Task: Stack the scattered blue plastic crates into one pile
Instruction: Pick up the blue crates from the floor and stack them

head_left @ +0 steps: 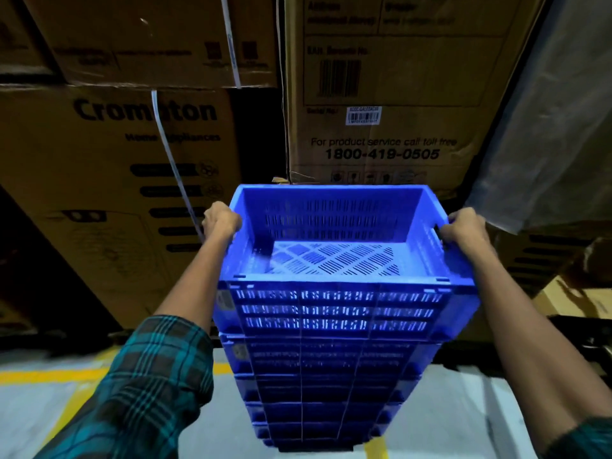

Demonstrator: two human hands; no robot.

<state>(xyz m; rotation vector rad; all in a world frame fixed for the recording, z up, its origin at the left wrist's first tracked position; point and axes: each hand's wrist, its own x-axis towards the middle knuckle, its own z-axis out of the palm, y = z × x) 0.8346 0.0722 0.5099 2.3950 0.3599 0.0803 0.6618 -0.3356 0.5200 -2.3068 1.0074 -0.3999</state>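
Both hands, left hand (220,220) and right hand (463,228), curled round top crate (334,306) end handles, likely squaring it onto pile (328,392).

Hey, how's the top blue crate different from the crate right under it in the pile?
The top crate shows its open inside and slotted floor; the crate under it shows only its near wall. The top crate is gripped at its side rims by the left hand and right hand; the crate under it is untouched by hands. The top crate looks brightly lit, the lower one shaded. Both are blue with slotted walls.
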